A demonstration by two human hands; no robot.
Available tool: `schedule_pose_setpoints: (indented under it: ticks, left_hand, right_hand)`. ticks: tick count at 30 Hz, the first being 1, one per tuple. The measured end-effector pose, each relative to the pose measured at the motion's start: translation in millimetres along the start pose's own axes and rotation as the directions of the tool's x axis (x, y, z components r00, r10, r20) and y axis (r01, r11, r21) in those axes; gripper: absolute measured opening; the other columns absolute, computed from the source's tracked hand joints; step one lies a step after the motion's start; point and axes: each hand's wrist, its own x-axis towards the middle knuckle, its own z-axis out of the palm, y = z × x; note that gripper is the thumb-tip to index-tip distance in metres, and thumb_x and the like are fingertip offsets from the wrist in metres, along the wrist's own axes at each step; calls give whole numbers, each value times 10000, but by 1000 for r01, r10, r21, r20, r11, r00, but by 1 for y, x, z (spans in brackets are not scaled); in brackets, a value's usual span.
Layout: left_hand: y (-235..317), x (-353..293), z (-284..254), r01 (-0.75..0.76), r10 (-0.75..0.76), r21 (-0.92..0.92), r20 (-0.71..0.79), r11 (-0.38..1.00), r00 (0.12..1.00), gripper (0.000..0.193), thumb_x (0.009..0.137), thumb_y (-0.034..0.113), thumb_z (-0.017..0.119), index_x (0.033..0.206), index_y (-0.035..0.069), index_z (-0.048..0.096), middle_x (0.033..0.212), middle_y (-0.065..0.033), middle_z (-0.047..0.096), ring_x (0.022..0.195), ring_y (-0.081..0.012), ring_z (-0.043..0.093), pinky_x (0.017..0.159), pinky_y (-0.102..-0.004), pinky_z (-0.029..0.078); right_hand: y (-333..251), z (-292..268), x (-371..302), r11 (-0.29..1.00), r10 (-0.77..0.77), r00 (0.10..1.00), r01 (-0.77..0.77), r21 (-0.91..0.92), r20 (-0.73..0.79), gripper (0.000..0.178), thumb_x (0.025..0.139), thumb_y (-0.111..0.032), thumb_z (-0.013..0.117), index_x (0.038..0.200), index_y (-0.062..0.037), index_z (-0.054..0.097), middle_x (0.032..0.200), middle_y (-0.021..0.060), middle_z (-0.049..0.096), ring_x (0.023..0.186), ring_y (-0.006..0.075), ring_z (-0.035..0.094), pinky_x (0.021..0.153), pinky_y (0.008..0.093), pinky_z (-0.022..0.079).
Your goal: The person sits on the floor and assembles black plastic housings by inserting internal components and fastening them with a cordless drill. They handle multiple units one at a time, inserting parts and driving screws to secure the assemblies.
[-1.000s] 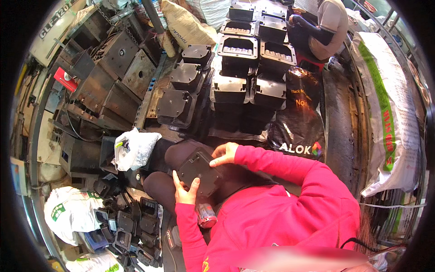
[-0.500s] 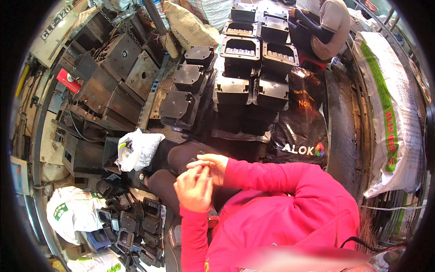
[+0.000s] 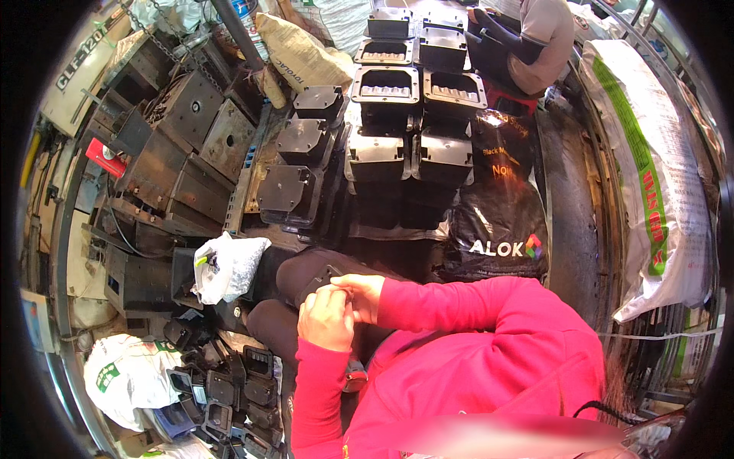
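Note:
Above my lap, my left hand (image 3: 325, 319) and my right hand (image 3: 361, 294) meet, fingers bent and closed together. A small dark flat part (image 3: 329, 272) pokes out beyond the fingertips; most of it is hidden, so its kind does not show. Both hands appear to grip it. Under them are my knees in dark trousers (image 3: 267, 317). Close by on the left sits an open white plastic bag (image 3: 233, 264) with small things in its mouth.
Stacked black plastic housings (image 3: 382, 157) stand ahead, with more lidded ones (image 3: 287, 191) to their left. Smaller black frames (image 3: 222, 390) lie at lower left beside a white sack (image 3: 130, 375). A black sack (image 3: 497, 206) and another seated person (image 3: 539, 42) are on the right.
The view has shifted slightly, so the surroundings sit further left. My fingers have closed more tightly together, and more of the dark part shows past them.

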Motion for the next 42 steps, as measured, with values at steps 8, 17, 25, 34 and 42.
schedule_pose_setpoints:
  ticks: [8, 17, 25, 34, 42]
  left_hand:
    - [10, 9, 1, 3, -1, 104, -23, 995, 1000, 163, 711, 99, 657, 853, 86, 578, 833, -83, 584, 788, -298, 572, 680, -415, 451]
    - [-2, 12, 3, -56, 43, -139, -99, 989, 994, 178, 729, 51, 705, 890, 73, 632, 845, -86, 632, 796, -286, 614, 706, -380, 498]
    - [0, 9, 5, -82, 83, -91, 10, 992, 996, 206, 734, 28, 712, 929, 69, 664, 882, -88, 647, 826, -283, 623, 735, -370, 513]
    - [5, 4, -14, -105, 113, 101, -70, 989, 991, 240, 712, 103, 742, 948, 111, 699, 966, -39, 638, 930, -241, 592, 790, -386, 454]
    - [3, -2, -15, -125, 131, 172, -24, 977, 991, 180, 712, 136, 735, 883, 132, 680, 868, -5, 618, 829, -202, 577, 761, -381, 406]
  right_hand:
    - [-1, 0, 2, 996, -85, 996, 85, 26, -10, 172, 883, -270, 691, 879, -106, 640, 836, 35, 652, 796, 171, 614, 720, 348, 518]
    - [-6, -1, 0, 993, -32, 999, 33, 114, -11, 200, 908, -291, 651, 936, -96, 619, 885, 53, 669, 824, 196, 651, 765, 355, 554]
    - [9, -21, 23, 960, 114, 985, -142, 240, 126, 254, 944, -282, 550, 1021, -54, 632, 987, 97, 689, 924, 224, 655, 887, 378, 514]
    - [0, -15, 13, 991, -28, 978, -1, 137, 205, 359, 985, -291, 490, 1178, -14, 613, 1092, 107, 675, 1020, 215, 628, 942, 383, 481]
    - [-2, 4, -2, 1000, -3, 1000, 3, 20, 18, 377, 975, -283, 525, 1214, -4, 606, 1153, 115, 646, 1039, 200, 612, 932, 373, 495]
